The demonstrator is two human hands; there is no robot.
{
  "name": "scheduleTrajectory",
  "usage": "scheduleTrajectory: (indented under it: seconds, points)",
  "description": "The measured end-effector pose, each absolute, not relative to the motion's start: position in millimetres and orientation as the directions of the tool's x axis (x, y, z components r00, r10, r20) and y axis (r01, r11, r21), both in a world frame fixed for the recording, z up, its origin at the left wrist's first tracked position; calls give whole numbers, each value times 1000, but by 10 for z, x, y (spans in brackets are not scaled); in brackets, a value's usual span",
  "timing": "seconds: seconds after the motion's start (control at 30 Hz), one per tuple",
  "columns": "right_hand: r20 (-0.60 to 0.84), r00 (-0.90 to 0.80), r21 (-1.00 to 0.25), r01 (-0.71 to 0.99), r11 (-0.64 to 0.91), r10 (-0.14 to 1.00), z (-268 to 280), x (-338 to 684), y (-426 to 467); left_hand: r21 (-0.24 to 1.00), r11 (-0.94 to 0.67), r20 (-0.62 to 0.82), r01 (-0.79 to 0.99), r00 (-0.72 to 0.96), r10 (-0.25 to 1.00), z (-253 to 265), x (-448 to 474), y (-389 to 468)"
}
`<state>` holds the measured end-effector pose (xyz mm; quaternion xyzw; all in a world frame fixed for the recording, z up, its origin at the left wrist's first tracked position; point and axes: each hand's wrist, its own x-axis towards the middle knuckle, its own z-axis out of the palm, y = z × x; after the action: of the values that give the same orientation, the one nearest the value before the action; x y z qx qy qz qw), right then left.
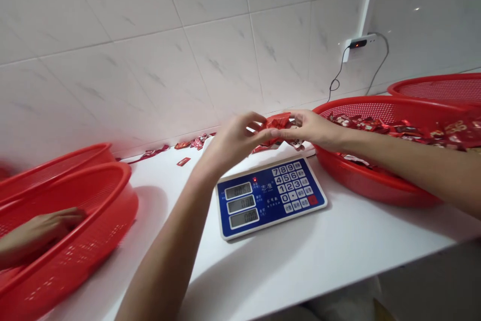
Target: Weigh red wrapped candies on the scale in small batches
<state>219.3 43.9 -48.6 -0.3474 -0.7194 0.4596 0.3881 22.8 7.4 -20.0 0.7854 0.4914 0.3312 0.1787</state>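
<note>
Over the weighing pan of a blue and white digital scale [272, 196], my left hand [235, 140] and my right hand [313, 128] meet around red wrapped packets [278, 121]. My left fingers and thumb are closed at the left side of the packets. From the right, my right hand grips them, and a whitish printed wrapper shows beneath its fingers. More red wrapping is visible just under the hands, though whether it lies on the pan I cannot tell. My fingers hide part of the packets.
A red basket [361, 188] of red packets [402, 130] stands right of the scale, another basket [432, 83] behind it. At left, a co-worker's hand [52, 231] is inside a red basket [93, 231]. Loose packets [183, 162] lie near the tiled wall. Cables [340, 73] hang from a socket.
</note>
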Motion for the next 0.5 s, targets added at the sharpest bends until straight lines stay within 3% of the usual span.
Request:
scheduleTrajectory:
  seconds: [0.1, 0.27, 0.5]
  points:
    - [263, -466, -925, 128, 358, 845, -487, 2185, 424, 611, -454, 358, 648, 286, 889, -270, 301, 89]
    - [288, -453, -923, 104, 371, 844, -507, 2226, 464, 719, -437, 300, 541, 325, 897, -302, 262, 151]
    - [216, -531, -930, 143, 338, 819, -519, 2239, 465, 765, -418, 292, 490, 315, 903, -344, 234, 217]
